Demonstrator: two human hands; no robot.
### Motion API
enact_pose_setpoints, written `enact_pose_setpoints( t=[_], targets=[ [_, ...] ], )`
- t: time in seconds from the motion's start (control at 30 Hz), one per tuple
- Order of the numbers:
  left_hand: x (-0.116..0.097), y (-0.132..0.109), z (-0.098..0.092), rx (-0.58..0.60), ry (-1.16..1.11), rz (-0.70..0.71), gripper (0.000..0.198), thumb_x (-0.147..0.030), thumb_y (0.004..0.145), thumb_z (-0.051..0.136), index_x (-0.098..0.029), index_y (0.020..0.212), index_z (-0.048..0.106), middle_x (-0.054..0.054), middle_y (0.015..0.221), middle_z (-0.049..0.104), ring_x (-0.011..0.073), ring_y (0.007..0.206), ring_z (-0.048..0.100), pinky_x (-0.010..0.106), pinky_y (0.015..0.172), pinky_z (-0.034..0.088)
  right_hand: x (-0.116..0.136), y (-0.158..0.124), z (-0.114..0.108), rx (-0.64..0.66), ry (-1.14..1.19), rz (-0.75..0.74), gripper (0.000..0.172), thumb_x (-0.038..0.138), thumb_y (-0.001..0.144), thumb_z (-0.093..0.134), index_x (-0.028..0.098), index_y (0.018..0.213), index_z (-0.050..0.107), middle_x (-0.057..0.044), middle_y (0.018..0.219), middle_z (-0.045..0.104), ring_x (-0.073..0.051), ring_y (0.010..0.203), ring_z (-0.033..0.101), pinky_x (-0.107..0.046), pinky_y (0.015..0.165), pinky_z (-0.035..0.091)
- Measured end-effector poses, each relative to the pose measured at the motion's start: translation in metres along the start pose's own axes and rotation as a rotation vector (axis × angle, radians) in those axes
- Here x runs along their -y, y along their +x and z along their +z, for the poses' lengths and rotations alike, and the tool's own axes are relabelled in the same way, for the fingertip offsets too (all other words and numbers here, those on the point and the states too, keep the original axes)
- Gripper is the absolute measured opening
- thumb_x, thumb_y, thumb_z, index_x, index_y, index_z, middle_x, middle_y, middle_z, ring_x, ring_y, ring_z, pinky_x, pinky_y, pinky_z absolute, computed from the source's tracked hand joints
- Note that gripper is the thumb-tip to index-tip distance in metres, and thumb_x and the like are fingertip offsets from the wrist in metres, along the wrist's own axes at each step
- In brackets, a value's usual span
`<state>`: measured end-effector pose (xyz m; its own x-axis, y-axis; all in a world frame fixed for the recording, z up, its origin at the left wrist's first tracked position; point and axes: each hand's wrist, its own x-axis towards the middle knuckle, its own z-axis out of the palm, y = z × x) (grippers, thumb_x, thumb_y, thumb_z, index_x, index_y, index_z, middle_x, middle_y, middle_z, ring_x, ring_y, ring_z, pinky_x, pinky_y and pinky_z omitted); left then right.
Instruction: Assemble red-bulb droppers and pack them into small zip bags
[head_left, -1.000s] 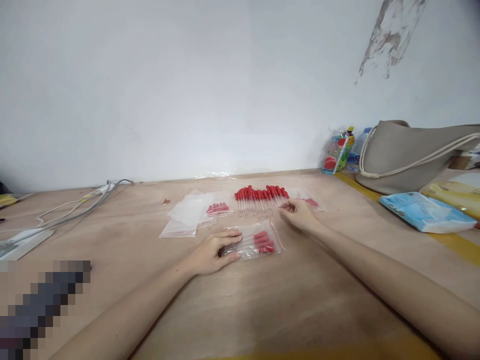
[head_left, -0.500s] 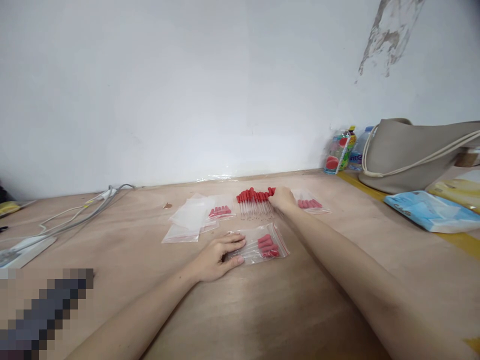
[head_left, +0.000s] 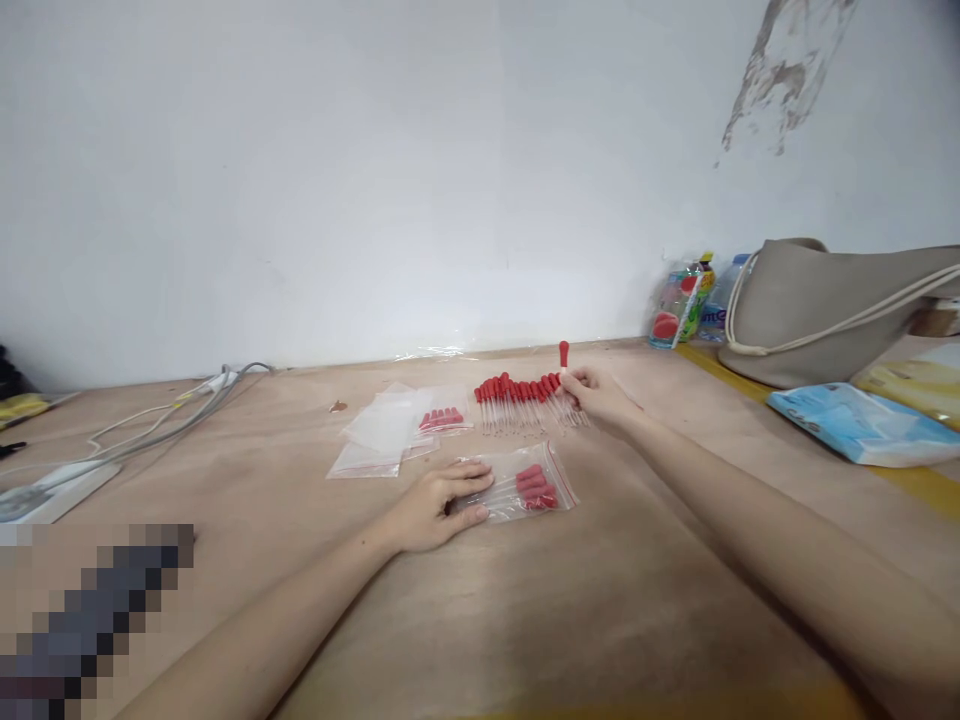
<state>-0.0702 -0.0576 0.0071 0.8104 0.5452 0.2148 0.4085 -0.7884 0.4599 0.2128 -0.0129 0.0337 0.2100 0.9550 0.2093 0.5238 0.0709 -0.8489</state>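
My right hand (head_left: pixel 592 392) pinches one dropper, its red rubber bulb (head_left: pixel 563 354) pointing up. Beneath and to the left of that hand lies a row of several droppers (head_left: pixel 517 390) with red bulbs and thin clear tubes. My left hand (head_left: pixel 442 505) rests on the left end of a clear zip bag (head_left: pixel 502 510), fingers and thumb spread apart. Inside this bag lie several red-bulbed droppers (head_left: pixel 535 488). Another bag of droppers (head_left: pixel 442 418) lies beyond it to the left. My right hand mostly hides the bag at the right.
Flat clear zip bags (head_left: pixel 379 425) overlap on the wooden tabletop (head_left: pixel 480 620) at the left. Cables (head_left: pixel 180 430) run along the far left. On the right are a blue packet (head_left: pixel 855 420), a grey bag (head_left: pixel 840 300) and bottles (head_left: pixel 679 305) by the wall.
My right hand has lifted a dropper from the row's right end and moved slightly right with it, bulb upward. My left hand stays on the zip bag.
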Motion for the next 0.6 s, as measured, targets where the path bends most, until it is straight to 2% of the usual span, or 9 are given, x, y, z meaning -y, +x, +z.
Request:
enact_pose_setpoints(
  t=[0.03, 0.07, 0.13, 0.2, 0.27, 0.37, 0.5, 0.6],
  targets=[
    [0.0, 0.001, 0.0, 0.005, -0.003, 0.0, 0.044, -0.039, 0.083, 0.05, -0.025, 0.125, 0.047, 0.006, 0.132, 0.043, 0.0226, 0.123, 0.039, 0.044, 0.105, 0.028, -0.004, -0.012, -0.004, -0.022, 0.067, -0.008, 0.021, 0.037, 0.081, 0.041, 0.017, 0.083, 0.046, 0.001, 0.063, 0.055, -0.006, 0.047, 0.046, -0.019, 0.047, 0.038],
    [-0.001, 0.002, -0.001, 0.013, -0.006, 0.001, 0.044, -0.039, 0.083, 0.049, -0.025, 0.125, 0.047, 0.006, 0.133, 0.043, 0.0224, 0.123, 0.038, 0.043, 0.105, 0.028, -0.008, -0.024, -0.008, -0.051, 0.25, -0.001, 0.024, 0.037, 0.076, 0.048, 0.017, 0.09, 0.042, 0.003, 0.062, 0.055, -0.006, 0.045, 0.045, -0.019, 0.046, 0.039],
    [-0.002, 0.004, -0.001, 0.03, -0.007, 0.007, 0.043, -0.038, 0.084, 0.049, -0.025, 0.125, 0.047, 0.006, 0.133, 0.042, 0.0223, 0.124, 0.037, 0.043, 0.104, 0.028, -0.015, -0.047, -0.011, -0.049, 0.473, 0.041, 0.047, 0.035, 0.066, 0.06, 0.019, 0.103, 0.033, 0.006, 0.059, 0.052, -0.008, 0.044, 0.047, -0.019, 0.043, 0.04],
    [-0.004, 0.006, -0.002, 0.047, 0.007, 0.016, 0.043, -0.039, 0.084, 0.048, -0.026, 0.125, 0.046, 0.006, 0.133, 0.042, 0.0223, 0.124, 0.037, 0.044, 0.105, 0.027, -0.021, -0.065, -0.01, -0.028, 0.539, 0.056, 0.065, 0.029, 0.062, 0.063, 0.021, 0.113, 0.024, 0.009, 0.059, 0.05, -0.009, 0.045, 0.051, -0.021, 0.043, 0.044],
    [-0.006, 0.007, -0.002, 0.06, 0.036, 0.022, 0.043, -0.039, 0.085, 0.047, -0.027, 0.126, 0.045, 0.005, 0.133, 0.042, 0.0219, 0.124, 0.037, 0.045, 0.105, 0.024, -0.026, -0.075, -0.006, -0.058, 0.551, 0.037, 0.073, 0.027, 0.061, 0.062, 0.023, 0.118, 0.017, 0.011, 0.06, 0.048, -0.01, 0.044, 0.054, -0.022, 0.043, 0.047],
    [-0.008, 0.007, -0.002, 0.064, 0.07, 0.009, 0.043, -0.04, 0.085, 0.045, -0.027, 0.126, 0.044, 0.005, 0.135, 0.04, 0.0211, 0.126, 0.034, 0.044, 0.106, 0.023, -0.032, -0.078, 0.003, -0.151, 0.567, 0.037, 0.072, 0.025, 0.061, 0.062, 0.025, 0.116, 0.016, 0.011, 0.061, 0.048, -0.011, 0.043, 0.056, -0.025, 0.044, 0.05],
    [-0.006, 0.004, 0.0, 0.045, 0.099, -0.015, 0.043, -0.043, 0.084, 0.046, -0.027, 0.124, 0.048, 0.005, 0.139, 0.034, 0.023, 0.13, 0.026, 0.044, 0.105, 0.026, -0.034, -0.075, 0.01, -0.226, 0.634, 0.08, 0.058, 0.026, 0.06, 0.064, 0.024, 0.099, 0.022, 0.01, 0.062, 0.051, -0.013, 0.047, 0.059, -0.03, 0.049, 0.054],
    [-0.006, 0.003, 0.0, 0.048, 0.116, -0.017, 0.044, -0.044, 0.084, 0.045, -0.027, 0.125, 0.047, 0.005, 0.138, 0.036, 0.0235, 0.128, 0.029, 0.044, 0.104, 0.027, -0.03, -0.076, 0.011, -0.258, 0.699, 0.109, 0.053, 0.024, 0.059, 0.065, 0.025, 0.091, 0.023, 0.01, 0.064, 0.053, -0.013, 0.049, 0.06, -0.03, 0.051, 0.055]
  ],
)
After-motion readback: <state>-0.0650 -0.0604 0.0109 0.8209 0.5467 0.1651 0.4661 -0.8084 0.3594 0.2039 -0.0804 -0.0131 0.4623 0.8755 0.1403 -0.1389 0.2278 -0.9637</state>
